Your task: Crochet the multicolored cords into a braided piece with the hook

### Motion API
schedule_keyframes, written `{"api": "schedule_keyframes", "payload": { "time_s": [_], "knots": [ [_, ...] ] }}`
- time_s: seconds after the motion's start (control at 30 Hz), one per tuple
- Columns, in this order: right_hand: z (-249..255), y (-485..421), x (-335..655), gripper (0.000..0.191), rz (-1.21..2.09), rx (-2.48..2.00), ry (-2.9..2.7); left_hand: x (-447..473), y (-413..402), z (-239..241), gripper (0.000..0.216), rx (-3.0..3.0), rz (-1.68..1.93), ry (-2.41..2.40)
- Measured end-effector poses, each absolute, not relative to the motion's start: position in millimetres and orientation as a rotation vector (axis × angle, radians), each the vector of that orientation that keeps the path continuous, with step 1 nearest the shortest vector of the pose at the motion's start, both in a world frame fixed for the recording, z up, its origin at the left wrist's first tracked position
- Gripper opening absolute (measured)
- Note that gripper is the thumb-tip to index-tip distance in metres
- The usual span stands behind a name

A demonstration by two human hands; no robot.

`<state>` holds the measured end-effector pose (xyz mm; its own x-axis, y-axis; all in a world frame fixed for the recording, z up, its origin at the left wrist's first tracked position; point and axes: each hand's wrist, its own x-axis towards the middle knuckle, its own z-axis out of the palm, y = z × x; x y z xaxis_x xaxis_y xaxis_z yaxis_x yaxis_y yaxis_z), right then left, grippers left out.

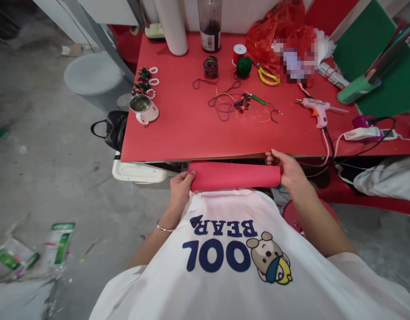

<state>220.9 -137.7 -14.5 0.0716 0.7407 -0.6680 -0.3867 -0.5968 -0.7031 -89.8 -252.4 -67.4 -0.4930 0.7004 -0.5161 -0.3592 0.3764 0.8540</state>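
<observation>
Red strip: we have it (235,176) just beyond the near edge of the table (178,140), between that edge and our shirt (225,209).
Long axis: left to right, roughly along the table's near edge, a dark gap showing between them.
Left hand: our left hand (181,189) grasps the strip's left end, thumb on top; from these fingers the strip runs right.
Right hand: our right hand (288,171) is at the other end, the strip to its left; some fingers reach up to the table edge. We cannot tell whether they pinch strip or edge.
Nearer hand: neither clearly; we have one at each end.
Strip's look: plain red, long and narrow, smooth, pinker than the table top, its right end slightly lower. We cannot tell whether it is loose or joined to the table.
Beyond: yarn piece (242,103) beside a green hook (257,99), well apart from our hands.
</observation>
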Motion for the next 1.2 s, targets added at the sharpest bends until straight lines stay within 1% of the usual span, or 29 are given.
{"api": "schedule_keyframes", "payload": {
  "time_s": [0.13, 0.27, 0.37, 0.63, 0.8, 0.9, 0.97, 1.1, 1.2],
  "knots": [
    [-11, -135, 224, 0.012, 1.719, -1.471, -0.392, -91, -255, -66, 0.032, 0.372, 1.392, 1.633],
    [-10, -132, 226, 0.015, 1.692, -1.451, -0.392, -87, -258, -61, 0.033, 0.423, 1.412, 1.619],
    [-10, -131, 229, 0.013, 1.706, -1.458, -0.437, -83, -255, -59, 0.032, 0.408, 1.398, 1.6],
    [-12, -132, 236, 0.016, 1.685, -1.515, -0.627, -89, -232, -61, 0.026, 0.301, 1.463, 1.663],
    [-19, -137, 239, 0.028, 1.609, -1.467, -0.782, -94, -225, -62, 0.033, 0.333, 1.566, 1.729],
    [-27, -140, 238, 0.033, 1.521, -1.471, -0.897, -89, -224, -63, 0.033, 0.332, 1.606, 1.713],
    [-35, -141, 235, 0.032, 1.416, -1.479, -0.969, -85, -223, -63, 0.031, 0.314, 1.583, 1.683],
    [-49, -142, 226, 0.024, 1.132, -1.549, -1.028, -85, -222, -63, 0.034, 0.196, 1.621, 1.628],
    [-55, -144, 219, 0.014, 1.009, -1.596, -0.947, -91, -224, -64, 0.038, 0.127, 1.718, 1.54]
  ]
}}
